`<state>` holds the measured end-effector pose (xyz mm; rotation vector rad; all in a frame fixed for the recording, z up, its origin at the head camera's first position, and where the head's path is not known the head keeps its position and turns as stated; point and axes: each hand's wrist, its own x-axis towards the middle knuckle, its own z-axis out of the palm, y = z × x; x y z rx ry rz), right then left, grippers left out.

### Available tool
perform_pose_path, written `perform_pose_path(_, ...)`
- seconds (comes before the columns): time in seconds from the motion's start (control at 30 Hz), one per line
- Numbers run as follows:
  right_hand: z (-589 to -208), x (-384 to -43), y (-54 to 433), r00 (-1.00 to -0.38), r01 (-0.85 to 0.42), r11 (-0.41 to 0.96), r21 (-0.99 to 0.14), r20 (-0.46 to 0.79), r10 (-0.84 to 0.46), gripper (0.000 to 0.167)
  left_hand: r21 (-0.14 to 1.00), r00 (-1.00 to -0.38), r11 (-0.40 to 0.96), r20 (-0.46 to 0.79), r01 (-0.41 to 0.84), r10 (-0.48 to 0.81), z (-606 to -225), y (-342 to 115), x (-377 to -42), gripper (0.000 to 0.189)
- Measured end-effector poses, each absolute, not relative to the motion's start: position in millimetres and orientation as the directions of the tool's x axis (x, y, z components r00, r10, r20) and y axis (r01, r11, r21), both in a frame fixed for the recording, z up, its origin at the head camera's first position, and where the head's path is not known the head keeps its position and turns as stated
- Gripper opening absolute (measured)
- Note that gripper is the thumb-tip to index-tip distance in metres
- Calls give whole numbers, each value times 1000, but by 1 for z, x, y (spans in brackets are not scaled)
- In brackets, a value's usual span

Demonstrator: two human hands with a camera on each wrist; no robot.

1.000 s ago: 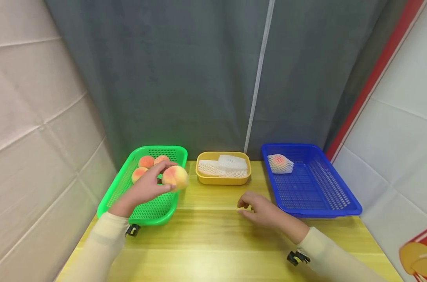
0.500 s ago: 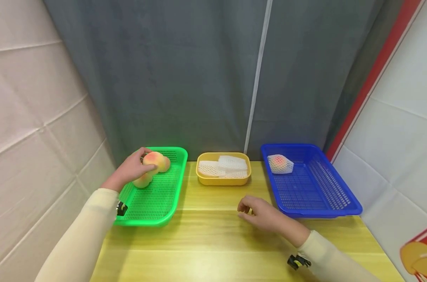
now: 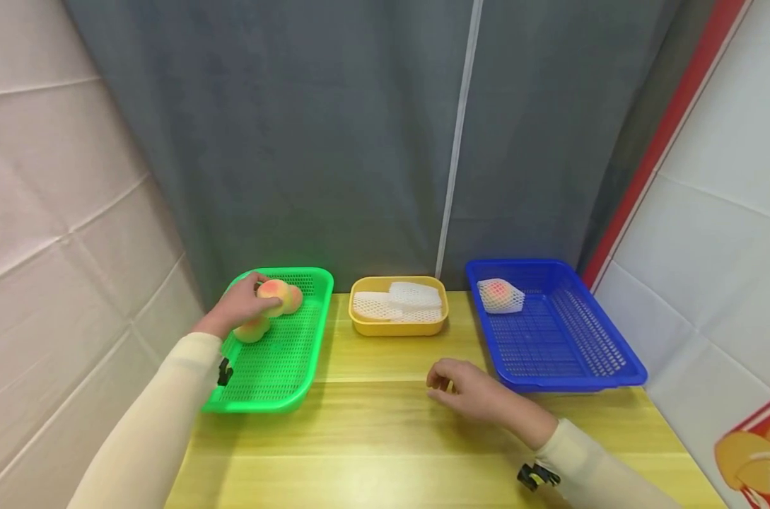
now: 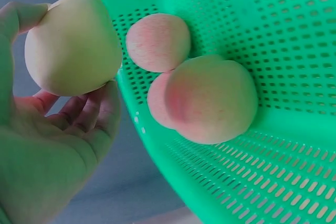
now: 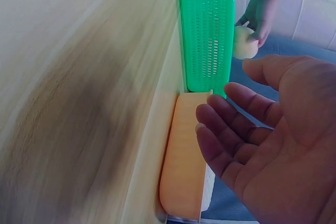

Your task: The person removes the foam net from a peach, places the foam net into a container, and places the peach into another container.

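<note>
My left hand (image 3: 240, 305) grips a yellow-pink peach (image 3: 273, 295) over the far left part of the green basket (image 3: 323, 318). In the left wrist view, the thumb and fingers hold this peach (image 4: 73, 45) at its sides, level with the basket's rim. Three more peaches lie together inside, among them a pink one (image 4: 158, 42) and a larger one (image 4: 212, 99). Above the table's middle right, my right hand (image 3: 470, 387) holds nothing, its fingers loosely bent, as the right wrist view of the hand (image 5: 294, 129) shows.
Between the baskets stands a yellow tray (image 3: 399, 329) with several white foam net sleeves (image 3: 415, 294). A blue basket (image 3: 575, 388) on the right contains one net-wrapped peach (image 3: 500, 295). A grey curtain (image 3: 295, 141) hangs behind the table.
My left hand has carried the peach left and back from the green basket's right rim to above the other peaches, then slightly lower. The right hand has stayed almost in place.
</note>
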<state>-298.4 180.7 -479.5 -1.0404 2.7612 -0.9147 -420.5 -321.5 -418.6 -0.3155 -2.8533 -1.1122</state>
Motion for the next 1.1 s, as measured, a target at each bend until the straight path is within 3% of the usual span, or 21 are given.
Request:
perform_pose_path(0.27,-481,-294,177,-755,-600,567,-565,165,-635,4,576,-972,784,97,231,216,-445,-316,-434,63)
perform_pose_path(0.63,-483,-291,179,-760,-591,572,-569,154,-632,4,603,-967,763,60,234,249,-459,-307,-440,57)
perform_pose_path(1.1,-482,-289,176,-740,-599,549,-582,140,-658,6,401,-965,879,64,257,253,-467,-305,-449,57)
